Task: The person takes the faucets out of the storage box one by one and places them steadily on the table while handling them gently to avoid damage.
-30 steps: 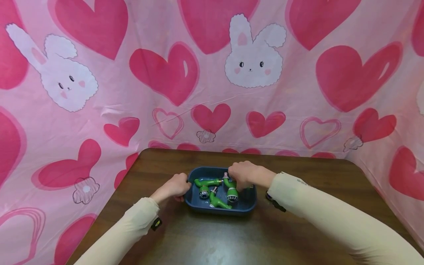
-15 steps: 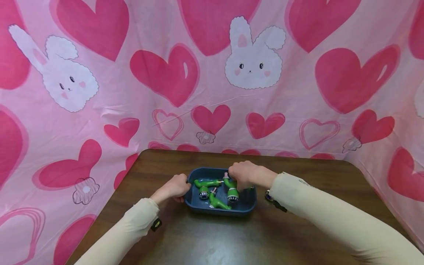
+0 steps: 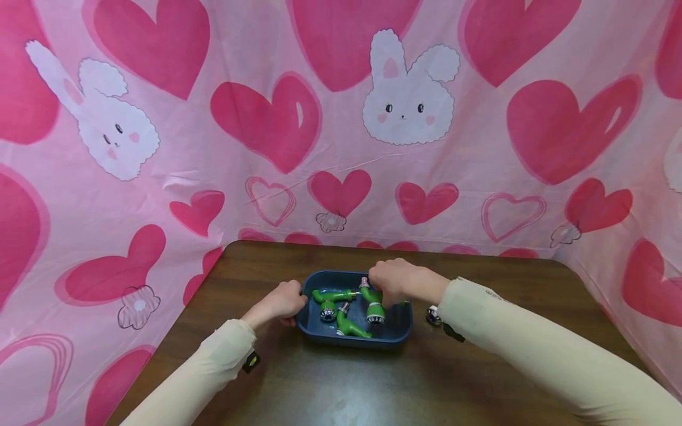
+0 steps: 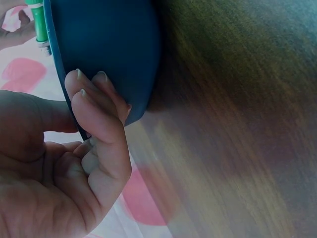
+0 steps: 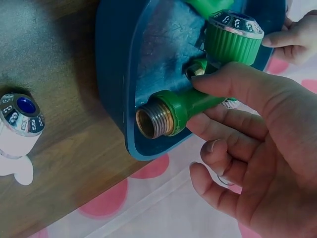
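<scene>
A blue plastic basin (image 3: 358, 341) stands on the wooden table with several green water taps in it. My left hand (image 3: 282, 300) grips its left rim, thumb inside and curled fingers against the outer wall (image 4: 111, 44) in the left wrist view. At the basin's right side my right hand (image 3: 393, 281) pinches a green tap (image 5: 195, 105) between thumb and fingers. This tap's threaded metal end (image 5: 152, 120) points toward the basin's end wall, and its ribbed knob has a silver cap. Two other green taps, one behind (image 3: 335, 295) and one in front (image 3: 351, 327), lie to its left.
A white tap (image 5: 20, 131) with a silver and blue knob sits on the table (image 3: 341, 384) right of the basin; my right sleeve partly hides it in the head view. Behind the table hangs a pink curtain (image 3: 410, 154) with hearts and rabbits.
Both hands keep their holds, and the basin and green taps look almost still. The right forearm has shifted slightly, so more of the white tap's knob shows beside the sleeve.
</scene>
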### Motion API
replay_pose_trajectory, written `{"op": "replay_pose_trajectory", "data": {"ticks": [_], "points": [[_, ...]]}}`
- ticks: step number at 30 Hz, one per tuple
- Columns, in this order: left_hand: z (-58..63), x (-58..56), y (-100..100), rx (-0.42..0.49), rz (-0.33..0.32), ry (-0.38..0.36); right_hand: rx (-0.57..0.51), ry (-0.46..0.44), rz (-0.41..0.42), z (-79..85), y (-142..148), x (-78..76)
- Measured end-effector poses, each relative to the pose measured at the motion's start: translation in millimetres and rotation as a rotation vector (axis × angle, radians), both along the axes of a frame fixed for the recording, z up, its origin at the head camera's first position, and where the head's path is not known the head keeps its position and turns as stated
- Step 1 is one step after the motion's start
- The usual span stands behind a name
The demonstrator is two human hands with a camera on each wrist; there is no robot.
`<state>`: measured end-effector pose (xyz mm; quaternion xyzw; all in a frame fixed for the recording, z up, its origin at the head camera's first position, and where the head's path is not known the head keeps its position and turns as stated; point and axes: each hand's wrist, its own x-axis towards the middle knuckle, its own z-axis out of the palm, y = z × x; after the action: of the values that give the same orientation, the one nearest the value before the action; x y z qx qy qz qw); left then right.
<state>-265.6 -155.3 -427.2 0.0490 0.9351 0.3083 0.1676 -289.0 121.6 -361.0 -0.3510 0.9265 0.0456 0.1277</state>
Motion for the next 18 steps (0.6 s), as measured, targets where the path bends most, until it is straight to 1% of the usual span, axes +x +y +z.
{"op": "replay_pose_trajectory", "data": {"ticks": [2, 4, 9, 11, 12, 13, 14, 15, 16, 18], "points": [[-5.6, -5.1, -2, 0.002, -0.007, -0.008, 0.002, -0.003, -0.006, 1.3, 0, 0.5], [-27.0, -18.5, -12, 0.014, -0.048, 0.013, 0.004, -0.004, -0.010, 2.5, 1, 0.9], [-60.2, -41.0, -21, 0.009, -0.041, 0.006, 0.001, 0.005, -0.008, 2.7, 4, 1.5], [-62.4, -44.0, -21, 0.006, -0.028, -0.021, 0.004, 0.003, -0.013, 2.5, 5, 1.2], [-66.9, -46.8, -24, 0.013, -0.034, -0.019, 0.002, 0.001, -0.014, 2.4, 6, 0.8], [-66.8, -46.7, -24, 0.010, -0.036, -0.018, -0.003, -0.002, -0.014, 2.8, 7, 0.7], [-63.2, -44.4, -23, 0.011, -0.037, -0.017, -0.005, -0.005, -0.016, 3.1, 7, 0.8], [-63.0, -43.8, -25, 0.020, -0.060, -0.002, -0.003, -0.007, -0.019, 3.5, 8, 0.7], [-56.6, -39.4, -23, 0.025, -0.063, -0.002, 0.001, -0.006, -0.022, 4.0, 9, 0.6], [-35.9, -25.1, -15, 0.023, -0.043, 0.002, -0.009, -0.004, -0.021, 5.5, 11, 1.1]]}}
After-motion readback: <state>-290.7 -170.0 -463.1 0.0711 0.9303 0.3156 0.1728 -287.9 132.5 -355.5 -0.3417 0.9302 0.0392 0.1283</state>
